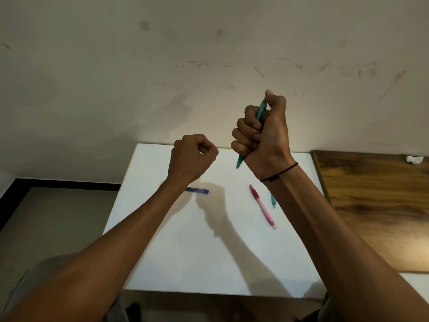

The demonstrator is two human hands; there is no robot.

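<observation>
Your forearms [111, 256] fill the bottom edge. Your left hand [193, 156] is curled into a fist with nothing in it, above the white surface [174, 252] and a blue pen [200, 191]. Your right hand [264, 138] holds a teal pen [261, 109] upright in the air, fingers clamped round its barrel and thumb on its top end. A pink pen [262, 206] and a second teal pen [273, 202] lie below it. By the look of it, one pen is in hand and three are not yet picked up.

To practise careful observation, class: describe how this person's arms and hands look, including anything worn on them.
No sleeves, gloves, watch or rings are in view. The right hand has a thin black cord bracelet at the wrist, with a small knot or bead on it. The left hand has nothing worn at its wrist.
</observation>
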